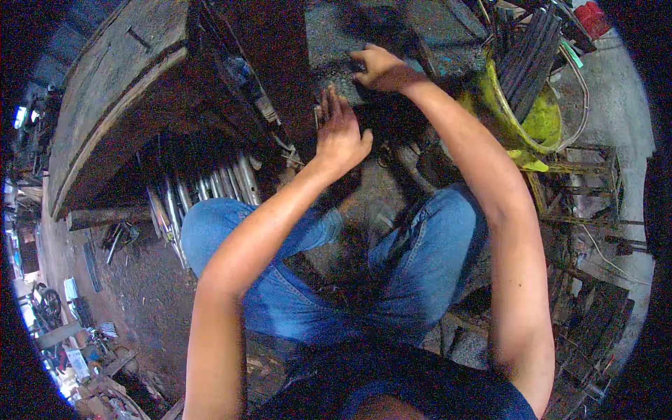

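My left hand [341, 136] is open, back up, fingers stretched forward and slightly spread, thumb out to the right. Its fingertips are just beside the near left edge of a grey, speckled, gritty-looking flat surface [325, 38]; contact unclear. My right hand [381, 68] is farther forward, over that same surface — fingers pointing left and partly curled, thumb side toward me. Can't tell whether it grips anything or only rests there. The hands are near each other, not touching.

The grey surface lies ahead of me, right of a dark brown flat panel [280, 49]; the area below my right hand is too dark to read. To the right, a yellow round open-topped container [546, 129] holds a bundle of long dark rods [528, 66], leaning. On the left, a worn wooden tabletop with a curved-looking edge [119, 98] — silvery metal tubes [238, 178] lie side by side below it. My knees, in blue jeans [437, 231], are bent apart below my hands.
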`<state>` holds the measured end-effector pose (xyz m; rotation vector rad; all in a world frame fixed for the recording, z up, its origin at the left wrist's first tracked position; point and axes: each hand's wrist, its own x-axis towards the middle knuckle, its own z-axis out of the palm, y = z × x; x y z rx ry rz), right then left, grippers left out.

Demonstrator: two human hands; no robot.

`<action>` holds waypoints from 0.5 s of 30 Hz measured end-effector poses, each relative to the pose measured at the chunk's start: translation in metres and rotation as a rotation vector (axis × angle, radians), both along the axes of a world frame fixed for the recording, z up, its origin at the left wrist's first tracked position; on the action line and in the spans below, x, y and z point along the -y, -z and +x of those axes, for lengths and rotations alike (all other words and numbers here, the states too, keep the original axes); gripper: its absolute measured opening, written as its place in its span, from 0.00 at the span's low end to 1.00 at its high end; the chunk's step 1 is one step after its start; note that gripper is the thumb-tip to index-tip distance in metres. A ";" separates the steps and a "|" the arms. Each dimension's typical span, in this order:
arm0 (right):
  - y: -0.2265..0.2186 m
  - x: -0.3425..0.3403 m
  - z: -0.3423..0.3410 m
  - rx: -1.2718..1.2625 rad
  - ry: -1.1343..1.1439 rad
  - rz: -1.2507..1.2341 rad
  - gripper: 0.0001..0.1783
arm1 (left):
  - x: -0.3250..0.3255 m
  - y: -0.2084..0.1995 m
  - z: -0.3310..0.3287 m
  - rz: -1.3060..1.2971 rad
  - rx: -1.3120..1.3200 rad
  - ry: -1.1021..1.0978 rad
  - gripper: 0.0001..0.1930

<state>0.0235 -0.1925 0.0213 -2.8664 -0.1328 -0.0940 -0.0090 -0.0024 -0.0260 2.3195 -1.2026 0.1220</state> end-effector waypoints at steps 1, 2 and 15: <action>0.001 -0.006 0.005 0.001 0.005 -0.017 0.26 | 0.001 0.001 0.000 -0.002 -0.009 -0.017 0.39; 0.002 -0.011 0.010 -0.008 0.008 -0.042 0.25 | 0.001 0.001 0.002 0.008 -0.028 -0.032 0.40; 0.022 -0.028 0.042 -0.075 -0.068 -0.106 0.21 | 0.004 0.004 0.007 -0.015 -0.233 -0.037 0.47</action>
